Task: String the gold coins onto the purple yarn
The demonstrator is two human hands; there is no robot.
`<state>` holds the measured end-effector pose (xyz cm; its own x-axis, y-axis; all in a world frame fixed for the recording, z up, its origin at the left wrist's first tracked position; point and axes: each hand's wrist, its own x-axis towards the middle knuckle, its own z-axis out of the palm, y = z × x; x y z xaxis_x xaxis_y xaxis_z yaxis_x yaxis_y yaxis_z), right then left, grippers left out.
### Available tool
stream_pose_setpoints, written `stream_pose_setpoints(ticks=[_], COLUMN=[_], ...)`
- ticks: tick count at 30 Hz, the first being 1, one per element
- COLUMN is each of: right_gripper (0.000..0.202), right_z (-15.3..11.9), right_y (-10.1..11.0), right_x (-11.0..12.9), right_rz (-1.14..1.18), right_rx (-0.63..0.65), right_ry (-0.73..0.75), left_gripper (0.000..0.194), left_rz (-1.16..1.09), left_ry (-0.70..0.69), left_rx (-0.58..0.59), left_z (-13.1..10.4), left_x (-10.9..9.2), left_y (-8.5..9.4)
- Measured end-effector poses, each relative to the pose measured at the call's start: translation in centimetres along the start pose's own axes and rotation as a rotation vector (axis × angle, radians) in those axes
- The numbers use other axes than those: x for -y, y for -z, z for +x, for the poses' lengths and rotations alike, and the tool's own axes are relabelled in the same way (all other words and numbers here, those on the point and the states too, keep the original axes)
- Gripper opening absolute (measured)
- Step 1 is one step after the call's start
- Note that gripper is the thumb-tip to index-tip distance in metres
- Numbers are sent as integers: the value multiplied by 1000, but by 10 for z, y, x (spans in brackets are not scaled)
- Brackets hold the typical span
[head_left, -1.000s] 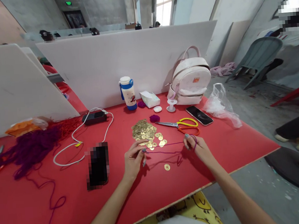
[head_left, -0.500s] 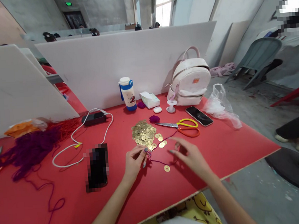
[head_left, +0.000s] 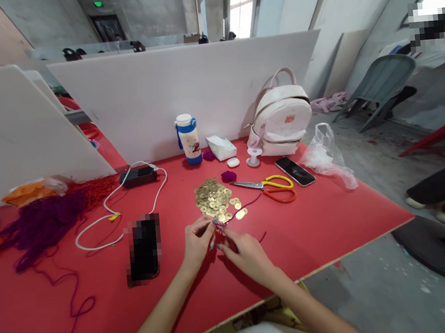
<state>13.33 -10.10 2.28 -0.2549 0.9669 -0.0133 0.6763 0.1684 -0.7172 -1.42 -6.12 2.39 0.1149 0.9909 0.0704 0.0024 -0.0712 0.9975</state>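
My left hand (head_left: 198,244) is closed, pinching a thin purple cord (head_left: 247,205) between thumb and fingertips just in front of a pile of gold-coloured coins (head_left: 211,197) with holes. Close against it, my right hand (head_left: 248,254) has its fingertips on the same cord, at a small loop or knot too fine to make out. One end of the cord runs up and right toward the scissors (head_left: 272,187), which have one yellow and one orange handle. Another end shows past the back of my right hand. Several loose coins (head_left: 240,214) lie right of the pile.
A small purple ball of yarn (head_left: 229,176), a white spool (head_left: 254,157), a phone (head_left: 295,171) and a bottle (head_left: 189,139) stand or lie behind. Left are a dark blurred object (head_left: 143,249), a white cable (head_left: 82,239) and a purple yarn heap (head_left: 51,216). A white backpack (head_left: 282,118) leans at the back.
My right hand has moved left, from apart with spread fingers to meet my left hand at the cord. It now covers the single coin near the front and part of the cord loop.
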Motion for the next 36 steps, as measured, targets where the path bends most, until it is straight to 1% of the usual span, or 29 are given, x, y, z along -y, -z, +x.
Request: stream_pose_setpoints(ticks=[2, 3, 6, 8, 10, 13, 15, 17, 20, 23, 25, 27, 32, 36], right_gripper=[17, 16, 23, 21, 18, 18, 19, 25, 36, 40, 41, 43, 41, 40], right_z=[2, 2, -2, -5, -7, -3, 4, 12, 22, 28, 29, 29, 30, 30], right_y=[0, -1, 1, 5, 12, 25, 33, 38, 38, 33, 31, 30, 31, 30], right_x=[1, 1, 1, 1, 3, 3, 0, -5, -14, -22, -26, -28, -31, -31], right_rz=[3, -22, -171, -278, -340, -299, -153, 96, 461, 645, 702, 723, 707, 720], right_rx=[14, 11, -8, -18, -43, -136, -183, -172, -137, -152, -163, -173, -187, -210], right_ry=[24, 44, 125, 195, 272, 366, 387, 343, 192, 84, 55, 44, 48, 48], left_gripper=[32, 32, 30, 28, 24, 17, 17, 17, 20, 26, 29, 30, 32, 31], left_rz=[15, 19, 35, 77, 152, 259, 293, 317, 325, 228, 157, 116, 84, 67], left_ry=[-9, -12, -7, -10, -46, -113, -116, -92, -42, 30, 73, 94, 105, 135], left_rx=[5, 1, -9, -9, -9, 9, 44, 85, 154, 234, 266, 275, 282, 295], left_z=[1, 1, 1, 0, -2, -4, -4, -4, -4, -5, -5, -5, -4, -3], left_x=[1, 2, 5, 6, 6, 5, 6, 8, 9, 6, 3, 0, -4, -2], left_y=[1, 1, 1, -1, -3, -8, -9, -9, -9, -10, -11, -11, -11, -10])
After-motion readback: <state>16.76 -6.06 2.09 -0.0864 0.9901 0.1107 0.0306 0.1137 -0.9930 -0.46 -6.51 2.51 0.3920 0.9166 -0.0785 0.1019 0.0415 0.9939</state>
